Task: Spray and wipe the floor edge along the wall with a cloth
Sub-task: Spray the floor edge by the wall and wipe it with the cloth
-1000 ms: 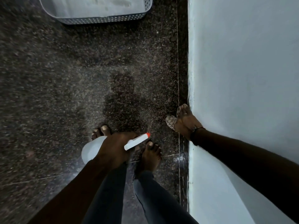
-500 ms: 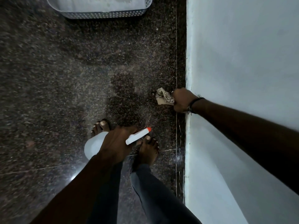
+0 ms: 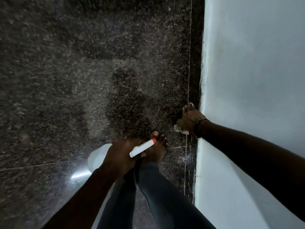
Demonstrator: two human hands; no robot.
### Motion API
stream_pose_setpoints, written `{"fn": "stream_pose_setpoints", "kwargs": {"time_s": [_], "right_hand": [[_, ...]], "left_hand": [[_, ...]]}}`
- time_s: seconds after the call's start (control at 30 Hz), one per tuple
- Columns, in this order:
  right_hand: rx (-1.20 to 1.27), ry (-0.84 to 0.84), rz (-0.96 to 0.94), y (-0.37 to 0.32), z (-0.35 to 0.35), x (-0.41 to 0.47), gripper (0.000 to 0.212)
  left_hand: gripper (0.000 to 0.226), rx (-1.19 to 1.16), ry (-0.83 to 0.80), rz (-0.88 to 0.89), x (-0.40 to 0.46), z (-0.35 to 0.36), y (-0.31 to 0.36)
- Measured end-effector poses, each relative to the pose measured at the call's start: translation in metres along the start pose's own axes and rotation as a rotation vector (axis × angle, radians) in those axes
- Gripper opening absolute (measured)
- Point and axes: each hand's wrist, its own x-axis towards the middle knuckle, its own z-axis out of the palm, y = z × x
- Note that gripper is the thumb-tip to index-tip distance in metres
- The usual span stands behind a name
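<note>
**Cloth pressed at the foot of the wall**

We take the pale painted wall (image 3: 255, 71) as our landmark. Our right hand (image 3: 189, 119) is down on the dark speckled stone floor (image 3: 66, 63), just beside the foot of this wall, and it wears a thin dark band on the wrist. It is closed on a small crumpled light-coloured cloth (image 3: 179, 128). Most of the cloth is hidden under the palm; we see only a pale piece coming out below the hand, on the side away from the wall, and a small bit near the fingertips. The cloth touches the floor close to the thin joint line that runs along the wall.

Our left hand (image 3: 122, 156) is farther from the wall, above our bare foot (image 3: 156, 149). It grips a white plastic spray bottle with a red-tipped nozzle (image 3: 142, 148). The nozzle points toward the wall and the round body sticks out on the far side of the hand.
</note>
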Motion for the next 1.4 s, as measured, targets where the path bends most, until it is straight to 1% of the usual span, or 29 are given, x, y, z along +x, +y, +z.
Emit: {"fn": "stream_pose_setpoints", "kwargs": {"time_s": [0.03,0.1,0.13,0.17,0.2,0.23,0.27,0.3,0.33,0.37,0.43,0.47,0.5,0.57,0.6,0.63,0.67,0.73,0.8,0.83,0.9,1.0,1.13,1.2,1.23,1.33,1.4], "right_hand": [[0.003,0.005,0.025,0.0,0.002,0.0,0.042],[0.086,0.061,0.164,-0.001,0.006,-0.004,0.049],[0.12,0.096,0.155,-0.004,0.01,-0.002,0.051],[0.13,0.09,0.126,-0.011,0.013,-0.003,0.047],[0.13,0.049,0.081,-0.016,0.008,-0.011,0.031],[0.148,0.085,0.041,-0.018,0.006,-0.014,0.016],[0.188,0.089,0.078,-0.017,0.0,-0.018,0.012],[0.193,0.106,0.128,-0.016,0.006,-0.016,0.02],[0.209,0.059,0.188,-0.017,0.006,-0.019,0.031],[0.202,0.076,0.192,-0.02,0.009,-0.017,0.039],[0.217,0.187,0.131,-0.025,0.009,-0.02,0.027],[0.239,0.152,0.13,-0.025,0.003,-0.024,0.025],[0.237,0.123,0.156,-0.026,0.007,-0.025,0.032],[0.138,0.069,0.262,-0.026,0.015,-0.028,0.05],[0.109,0.048,0.272,-0.026,0.013,-0.032,0.053],[0.126,0.042,0.248,-0.03,0.015,-0.032,0.051],[0.187,0.021,0.218,-0.033,0.013,-0.033,0.044],[0.392,-0.045,0.186,-0.036,-0.003,-0.039,0.031],[0.607,-0.054,0.228,-0.032,-0.014,-0.041,0.029],[0.694,-0.038,0.248,-0.029,-0.016,-0.041,0.031],[0.789,0.045,0.268,-0.022,-0.019,-0.045,0.031],[0.86,0.193,0.324,-0.008,-0.025,-0.061,0.029],[0.855,0.284,0.416,0.012,-0.03,-0.076,0.029],[0.818,0.261,0.406,0.014,-0.032,-0.077,0.03],[0.774,0.229,0.376,0.013,-0.034,-0.075,0.031],[0.559,0.154,0.302,0.0,-0.032,-0.059,0.026],[0.373,0.132,0.317,-0.019,-0.021,-0.047,0.024]], "left_hand": [[0.028,0.009,0.001,-0.003,-0.001,0.003,-0.003],[0.023,0.002,0.01,-0.009,-0.004,0.005,-0.005],[0.018,0.005,0.018,-0.012,-0.004,0.005,-0.005],[0.015,0.015,0.021,-0.004,-0.005,0.006,-0.004],[0.016,0.024,0.015,-0.004,-0.005,0.005,-0.004],[0.021,0.032,0.005,-0.009,-0.004,0.005,-0.003],[0.027,0.031,-0.003,-0.015,-0.005,0.004,-0.001],[0.031,0.025,-0.002,-0.013,-0.006,0.002,0.002],[0.03,0.015,0.004,-0.011,-0.006,0.001,0.005],[0.027,0.003,0.01,-0.005,-0.007,0.0,0.008],[0.02,-0.007,0.018,0.018,-0.008,-0.002,0.013],[0.017,-0.003,0.023,0.029,-0.008,-0.002,0.014],[0.015,-0.002,0.03,0.04,-0.009,-0.002,0.015],[0.015,-0.015,0.036,0.062,-0.01,-0.001,0.016],[0.015,-0.017,0.038,0.07,-0.01,-0.001,0.017],[0.015,-0.014,0.039,0.072,-0.009,0.0,0.016],[0.016,-0.009,0.041,0.077,-0.009,0.0,0.016],[0.016,-0.002,0.04,0.09,-0.011,0.0,0.016],[0.018,0.014,0.055,0.138,-0.013,0.001,0.017],[0.021,0.023,0.063,0.154,-0.015,0.0,0.017],[0.027,0.037,0.075,0.166,-0.018,0.0,0.016],[0.024,0.116,0.05,0.165,-0.021,0.005,0.017],[0.028,0.133,0.049,0.167,-0.028,0.01,0.014],[0.024,0.1,0.074,0.185,-0.033,0.015,0.006],[0.021,0.08,0.084,0.193,-0.034,0.017,0.0],[0.026,0.011,0.099,0.186,-0.033,0.023,-0.015],[0.017,-0.009,0.108,0.178,-0.034,0.029,-0.024]]}}
